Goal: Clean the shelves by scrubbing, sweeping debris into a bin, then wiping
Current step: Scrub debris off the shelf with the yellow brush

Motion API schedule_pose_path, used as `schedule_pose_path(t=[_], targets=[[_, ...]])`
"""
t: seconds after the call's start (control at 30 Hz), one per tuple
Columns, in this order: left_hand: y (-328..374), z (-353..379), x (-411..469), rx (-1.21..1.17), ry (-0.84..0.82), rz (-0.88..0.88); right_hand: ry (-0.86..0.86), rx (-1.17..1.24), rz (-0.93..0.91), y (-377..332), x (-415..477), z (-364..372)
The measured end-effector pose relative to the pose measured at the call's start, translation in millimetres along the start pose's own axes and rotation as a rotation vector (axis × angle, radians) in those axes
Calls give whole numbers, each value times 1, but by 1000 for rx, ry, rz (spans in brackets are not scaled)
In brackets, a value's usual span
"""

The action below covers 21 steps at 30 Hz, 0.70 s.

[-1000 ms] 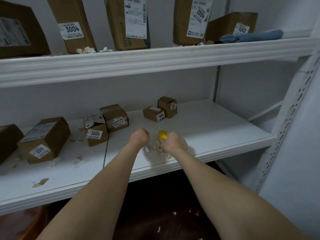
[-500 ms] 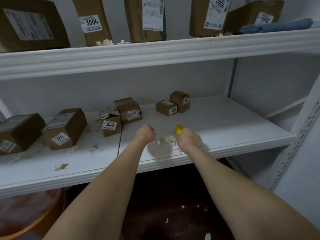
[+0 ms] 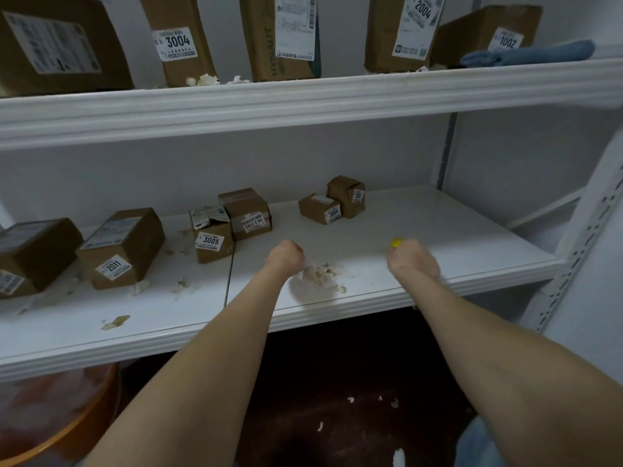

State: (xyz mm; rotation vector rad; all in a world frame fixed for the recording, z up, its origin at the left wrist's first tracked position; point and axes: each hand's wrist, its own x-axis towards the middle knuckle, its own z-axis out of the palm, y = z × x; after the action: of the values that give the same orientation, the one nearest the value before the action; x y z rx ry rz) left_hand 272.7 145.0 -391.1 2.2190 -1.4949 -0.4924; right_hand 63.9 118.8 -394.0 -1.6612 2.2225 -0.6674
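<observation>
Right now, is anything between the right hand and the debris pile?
Nothing visible: only bare shelf lies between the right hand, gripping a yellow tool, and the debris pile; the left hand flanks its other side.

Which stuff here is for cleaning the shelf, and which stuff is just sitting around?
For the job: right hand gripping the yellow tool; scrap pile beside the left hand; lower shelf; blue cloth up top, probably for wiping; orange tub below, maybe the bin.
Just lying about: box 3005; box 2011; small box 3004; tall box 2004.
</observation>
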Motion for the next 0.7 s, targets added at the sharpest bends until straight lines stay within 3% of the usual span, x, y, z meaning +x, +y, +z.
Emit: schedule_pose_path(t=[0.37, 0.57, 0.7], targets=[[5, 0, -4, -29, -52, 6, -232, 30, -237, -53, -38, 39], [9, -17, -14, -524, -143, -15, -299, 414, -123, -61, -12, 30], [25, -21, -28, -578, -213, 35, -421, 662, -106, -94, -19, 32]])
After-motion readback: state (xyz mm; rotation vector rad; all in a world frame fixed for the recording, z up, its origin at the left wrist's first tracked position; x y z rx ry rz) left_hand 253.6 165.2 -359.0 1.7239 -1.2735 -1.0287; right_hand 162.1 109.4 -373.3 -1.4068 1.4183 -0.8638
